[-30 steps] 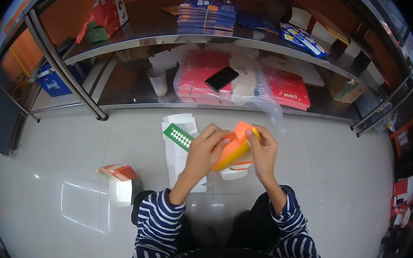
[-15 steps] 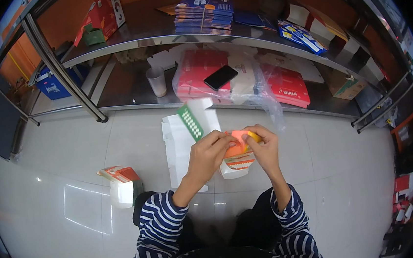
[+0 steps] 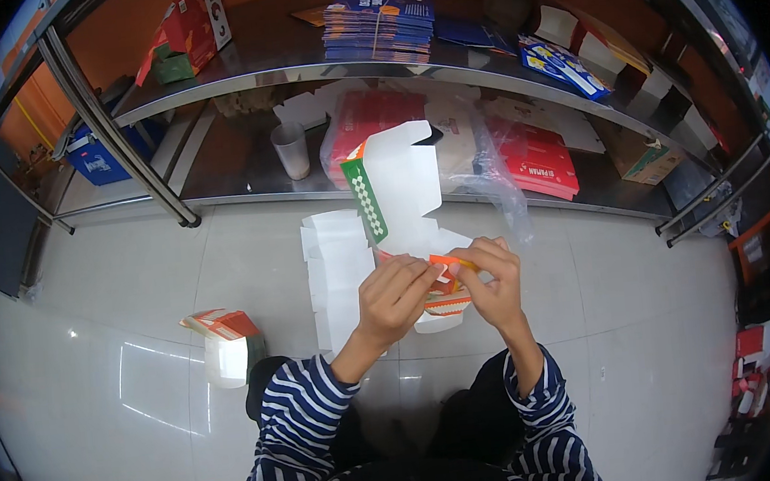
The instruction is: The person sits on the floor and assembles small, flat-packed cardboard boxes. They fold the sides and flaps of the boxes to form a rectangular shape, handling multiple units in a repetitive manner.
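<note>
An unfolded carton (image 3: 410, 188) is in both hands, its near end between the fingers and the rest of it reaching out beyond them. The left hand (image 3: 394, 298) pinches this end with thumb and fingers at an orange flap (image 3: 444, 260), and the right hand (image 3: 493, 279) grips the same flap just to the right, so the two sets of fingertips nearly meet. From there the long axis runs away from the person, leaning somewhat left, with the far end pointing at the shelving beyond the fingers. The white inner face is turned toward the viewer, and a green strip (image 3: 365, 201) with pale diamonds follows the left edge, ahead of the left fingers. Just on the near side of the fingers, partly under them, sits a small white box (image 3: 440, 318) with orange trim. A flat white sheet (image 3: 329, 277) lies left of the left fingers on the floor (image 3: 581, 388), its length also pointing away. Farther left stands an orange-and-white box (image 3: 227, 350). Beyond the fingers, the lower shelf holds a cup (image 3: 291, 152) and bagged red packs (image 3: 372, 118), partly hidden by the carton.
</note>
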`<state>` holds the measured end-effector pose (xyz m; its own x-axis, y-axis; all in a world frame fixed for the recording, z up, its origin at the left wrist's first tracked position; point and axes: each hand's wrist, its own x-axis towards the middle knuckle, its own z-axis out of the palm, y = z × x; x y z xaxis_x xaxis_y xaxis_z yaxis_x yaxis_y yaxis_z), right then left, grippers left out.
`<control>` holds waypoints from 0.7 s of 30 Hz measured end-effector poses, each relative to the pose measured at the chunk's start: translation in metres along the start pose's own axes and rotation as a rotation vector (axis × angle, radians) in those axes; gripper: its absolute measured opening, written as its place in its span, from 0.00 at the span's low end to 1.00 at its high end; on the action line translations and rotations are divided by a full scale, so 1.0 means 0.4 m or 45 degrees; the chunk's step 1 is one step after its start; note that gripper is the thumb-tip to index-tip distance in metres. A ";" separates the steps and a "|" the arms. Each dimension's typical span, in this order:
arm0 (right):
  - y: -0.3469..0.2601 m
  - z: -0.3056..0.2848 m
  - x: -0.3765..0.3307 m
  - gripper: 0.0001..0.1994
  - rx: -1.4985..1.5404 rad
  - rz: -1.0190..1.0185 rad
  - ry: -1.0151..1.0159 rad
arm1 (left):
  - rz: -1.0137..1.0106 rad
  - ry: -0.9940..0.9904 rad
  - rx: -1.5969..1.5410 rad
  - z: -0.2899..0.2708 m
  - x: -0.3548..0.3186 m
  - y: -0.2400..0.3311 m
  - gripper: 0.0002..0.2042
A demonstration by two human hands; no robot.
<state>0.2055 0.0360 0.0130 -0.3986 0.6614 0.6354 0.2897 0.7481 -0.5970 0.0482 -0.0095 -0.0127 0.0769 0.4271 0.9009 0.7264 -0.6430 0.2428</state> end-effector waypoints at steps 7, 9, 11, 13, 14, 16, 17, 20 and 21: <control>-0.001 -0.018 0.010 0.06 -0.078 -0.171 -0.076 | -0.079 -0.087 -0.096 0.004 0.005 -0.004 0.10; -0.007 -0.020 0.018 0.07 -0.079 -0.218 -0.095 | -0.136 -0.110 -0.152 0.003 -0.001 -0.008 0.09; -0.011 -0.022 0.021 0.08 -0.091 -0.241 -0.102 | -0.348 -0.089 -0.291 -0.001 0.004 0.003 0.08; -0.006 -0.019 0.018 0.07 -0.082 -0.264 -0.096 | -0.508 -0.098 -0.401 -0.009 0.017 0.013 0.08; -0.003 -0.018 0.016 0.07 -0.078 -0.275 -0.092 | -0.561 -0.118 -0.442 -0.014 0.026 0.017 0.09; 0.002 -0.013 0.007 0.08 -0.115 -0.248 -0.128 | -0.597 -0.140 -0.469 -0.018 0.032 0.016 0.09; 0.004 -0.011 0.004 0.08 -0.132 -0.236 -0.147 | -0.579 -0.141 -0.455 -0.019 0.033 0.014 0.09; 0.015 -0.016 0.001 0.07 -0.076 -0.246 -0.249 | -0.505 -0.332 -0.484 -0.026 0.017 -0.026 0.08; 0.019 -0.016 0.000 0.09 -0.093 -0.281 -0.266 | -0.476 -0.428 -0.505 -0.032 0.011 -0.043 0.08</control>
<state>0.2133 0.0422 0.0116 -0.6268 0.4627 0.6269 0.2352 0.8794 -0.4139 0.0271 -0.0047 -0.0082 0.1238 0.8028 0.5833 0.4429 -0.5707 0.6915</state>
